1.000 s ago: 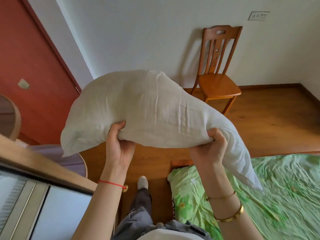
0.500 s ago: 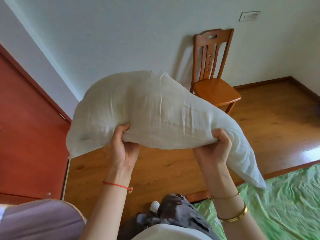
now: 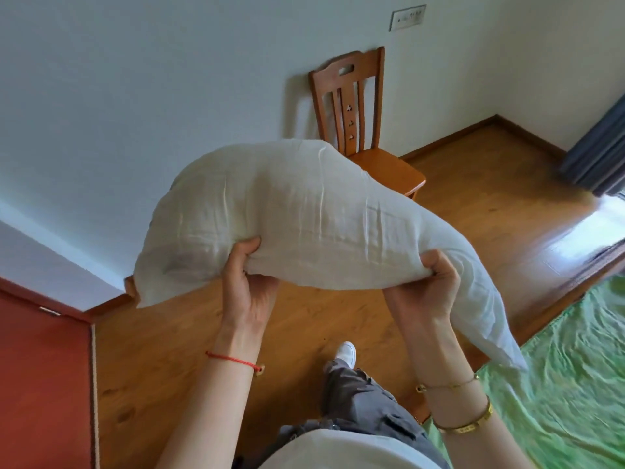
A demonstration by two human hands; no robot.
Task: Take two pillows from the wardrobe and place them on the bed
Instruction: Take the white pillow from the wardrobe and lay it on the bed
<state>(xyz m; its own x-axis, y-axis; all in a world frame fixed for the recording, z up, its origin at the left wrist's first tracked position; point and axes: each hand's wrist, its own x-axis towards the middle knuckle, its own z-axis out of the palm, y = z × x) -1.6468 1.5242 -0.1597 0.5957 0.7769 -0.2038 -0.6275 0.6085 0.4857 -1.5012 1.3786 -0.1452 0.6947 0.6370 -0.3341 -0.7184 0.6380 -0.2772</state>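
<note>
White pillow (image 3: pixel 304 211) unchanged in hands; bed (image 3: pixel 575 384) nearer.

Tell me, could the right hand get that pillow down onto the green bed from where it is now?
Probably yes. The right hand grips the white pillow at its near edge, and the green bed lies just below and to the right. Nothing stands between them; the pillow's loose corner already hangs over the sheet.

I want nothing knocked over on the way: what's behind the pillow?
Behind the pillow stands a wooden chair against the wall; its seat front and most legs are covered. Both hands grip the pillow's near edge.
</note>
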